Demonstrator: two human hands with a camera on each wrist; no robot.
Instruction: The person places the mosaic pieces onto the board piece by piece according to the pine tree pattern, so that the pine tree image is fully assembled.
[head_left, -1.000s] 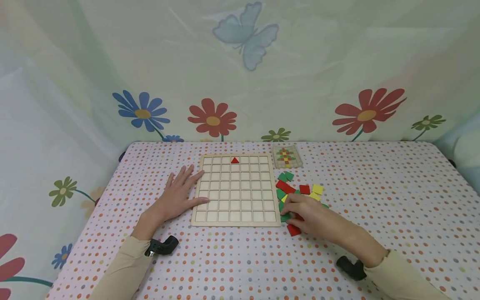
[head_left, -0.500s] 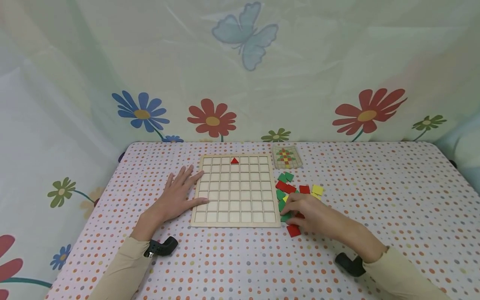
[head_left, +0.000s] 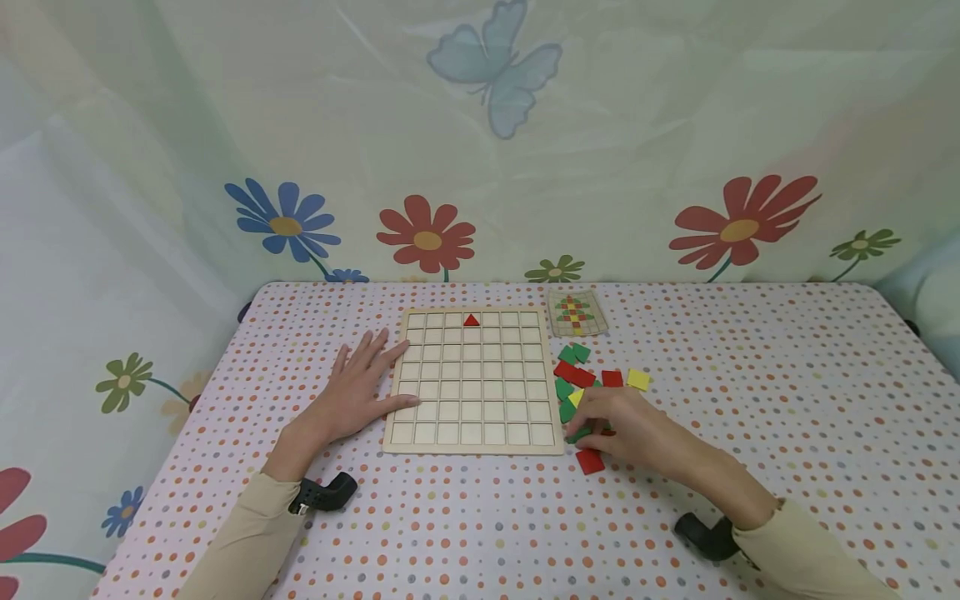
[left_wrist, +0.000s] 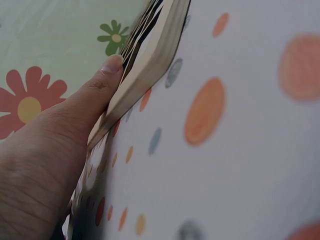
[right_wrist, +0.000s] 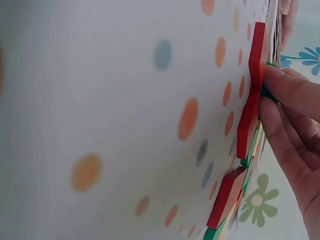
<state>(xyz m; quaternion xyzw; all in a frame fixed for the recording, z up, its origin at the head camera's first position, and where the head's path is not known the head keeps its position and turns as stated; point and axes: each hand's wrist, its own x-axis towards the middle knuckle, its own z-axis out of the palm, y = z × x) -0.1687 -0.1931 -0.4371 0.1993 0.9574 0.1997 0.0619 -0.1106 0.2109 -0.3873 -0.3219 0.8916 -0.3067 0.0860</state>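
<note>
My left hand (head_left: 348, 396) lies with spread fingers at the left edge of the wooden grid board (head_left: 472, 410). Its thumb (left_wrist: 97, 87) rests over the board's rim in the left wrist view. A red triangle tile (head_left: 471, 320) sits in a top-row cell. Right of the board, my right hand (head_left: 622, 425) is down among the loose tiles, its thumb and fingers pinching a green tile (right_wrist: 269, 95), which is mostly hidden by the fingers. Red tiles (right_wrist: 247, 125) lie just beside those fingertips, and one red tile (head_left: 590, 462) is in front of the hand.
A pattern card (head_left: 577, 313) with a tree design lies beyond the tiles, by the board's far right corner. Green tiles (head_left: 573, 353), red tiles (head_left: 574, 373) and a yellow tile (head_left: 638, 380) are scattered behind the right hand. A dotted cloth (head_left: 465, 525) covers the table.
The right thumb and index finger have drawn closer together around the green tile, with the hand shifting only slightly. The left hand and board stay put.
</note>
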